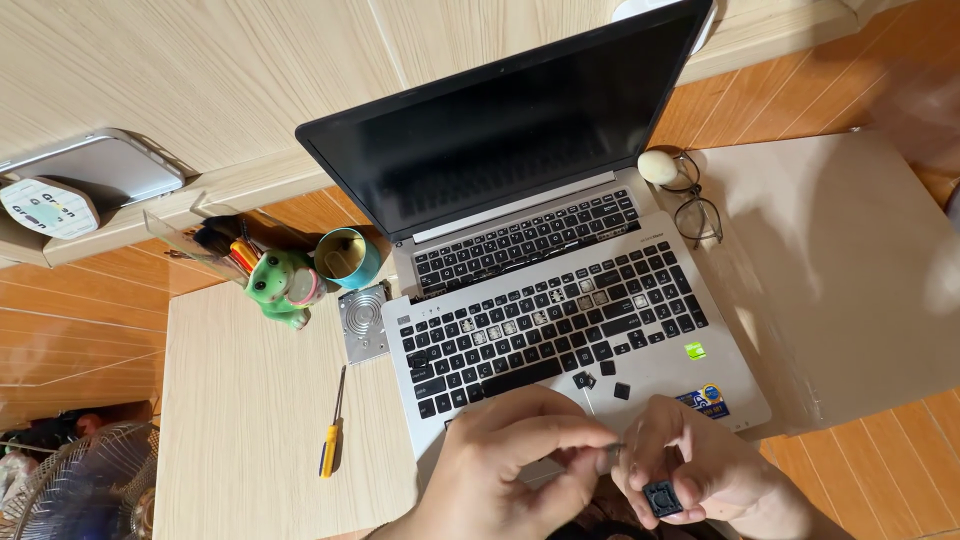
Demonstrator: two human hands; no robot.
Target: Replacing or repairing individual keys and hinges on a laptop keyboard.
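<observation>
Presently right hand (700, 465) grips a black keycap (661, 497); left hand (520, 455) pinches a thin tool (607, 458). Far left, frog-shaped holder (285, 285) contains pens (238, 252).

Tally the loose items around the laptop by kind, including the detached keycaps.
Detached keycaps: 4, three on the laptop palm rest, one in the right hand
Screwdrivers: 1
Eyeglasses: 1
Frog pen holders: 1
Tape rolls: 1
Metal plates: 1
Total: 9
</observation>
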